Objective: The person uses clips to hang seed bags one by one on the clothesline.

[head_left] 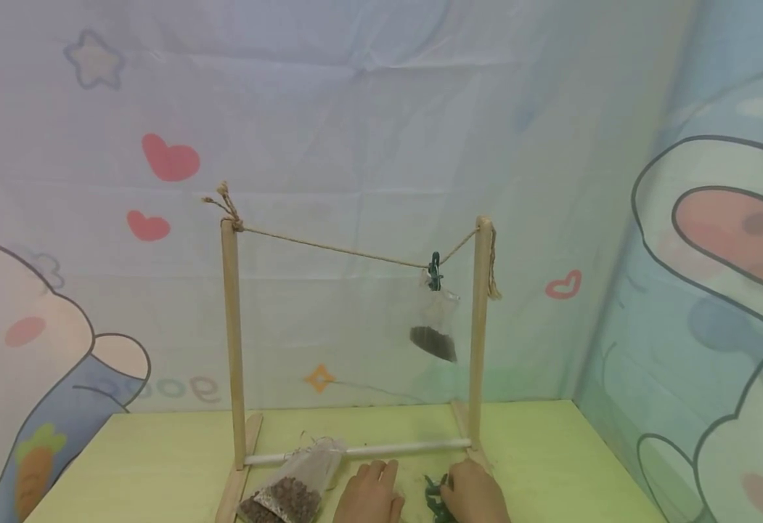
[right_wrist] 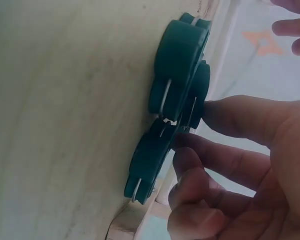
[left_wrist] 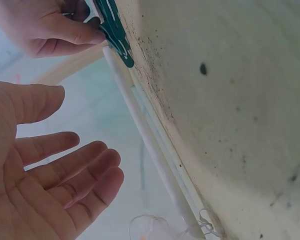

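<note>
At the table's front, my right hand (head_left: 475,492) pinches one of several dark green clips (right_wrist: 197,95) between thumb and forefinger. Other green clips (right_wrist: 177,62) lie against it on the tabletop. My left hand (head_left: 369,494) hovers left of them, holding nothing, its fingers (left_wrist: 85,167) loosely extended in the left wrist view. Clear plastic bags (head_left: 292,494) of brown bits lie left of that hand. Another clear bag (head_left: 435,327) with dark contents hangs from the rope (head_left: 335,250), fastened by a green clip (head_left: 435,272).
A wooden frame stands behind the hands, with a left post (head_left: 232,341), a right post (head_left: 479,327) and a white bar (head_left: 407,448) low between them. Dark specks dot the pale yellow-green table (head_left: 538,450). A printed cloth (head_left: 355,131) hangs behind.
</note>
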A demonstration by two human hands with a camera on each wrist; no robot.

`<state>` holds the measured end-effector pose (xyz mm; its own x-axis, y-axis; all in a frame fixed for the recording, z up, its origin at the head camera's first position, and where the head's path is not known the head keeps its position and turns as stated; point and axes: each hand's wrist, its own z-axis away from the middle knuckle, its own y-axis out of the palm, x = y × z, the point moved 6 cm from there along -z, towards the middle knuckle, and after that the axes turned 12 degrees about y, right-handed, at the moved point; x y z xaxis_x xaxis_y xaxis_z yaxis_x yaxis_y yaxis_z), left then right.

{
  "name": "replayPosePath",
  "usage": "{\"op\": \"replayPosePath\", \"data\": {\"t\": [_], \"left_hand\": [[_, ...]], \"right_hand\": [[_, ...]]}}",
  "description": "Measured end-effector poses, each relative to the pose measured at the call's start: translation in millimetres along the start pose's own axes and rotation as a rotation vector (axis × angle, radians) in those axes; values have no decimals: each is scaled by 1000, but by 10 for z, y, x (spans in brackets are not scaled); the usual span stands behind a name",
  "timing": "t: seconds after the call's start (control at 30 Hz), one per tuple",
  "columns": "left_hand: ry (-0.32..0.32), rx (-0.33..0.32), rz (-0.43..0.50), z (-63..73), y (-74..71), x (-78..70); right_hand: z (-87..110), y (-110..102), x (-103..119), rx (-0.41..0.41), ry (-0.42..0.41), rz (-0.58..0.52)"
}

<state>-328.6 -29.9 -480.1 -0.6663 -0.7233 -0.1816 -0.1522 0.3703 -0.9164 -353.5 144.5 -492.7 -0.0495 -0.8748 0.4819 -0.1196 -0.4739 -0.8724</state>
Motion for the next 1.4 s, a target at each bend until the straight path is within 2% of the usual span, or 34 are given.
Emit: {"op": "replayPosePath", "data": {"t": [0.17, 0.47, 0.7, 0.87, 1.0, 1.1, 1.23, 1.3, 1.4], "left_hand": [[10, -16, -23, 9, -4, 7], [18, -13, 2, 5, -11, 41], [-15, 5, 23, 11, -40, 64], [-23, -9, 29, 11, -50, 76], [-40, -26, 41, 13, -83, 83], [-96, -20, 117, 26, -118, 111], [-184, -13, 311, 51, -155, 173], [-199, -22, 407, 56, -167, 198], [-182, -52, 547, 55, -202, 203]], "right_hand": [[1, 11, -10, -3, 14, -8], [-42, 68, -96, 55, 77, -129], [-12, 52, -87, 110, 63, -148], [-20, 65, -91, 122, 56, -164], [-49, 57, -102, 152, 54, -226], [-63, -20, -56, 149, 6, -288], [-41, -179, 65, 123, -83, -369], [-10, -246, 127, 147, -107, -451], [34, -285, 221, 222, -126, -582]]}}
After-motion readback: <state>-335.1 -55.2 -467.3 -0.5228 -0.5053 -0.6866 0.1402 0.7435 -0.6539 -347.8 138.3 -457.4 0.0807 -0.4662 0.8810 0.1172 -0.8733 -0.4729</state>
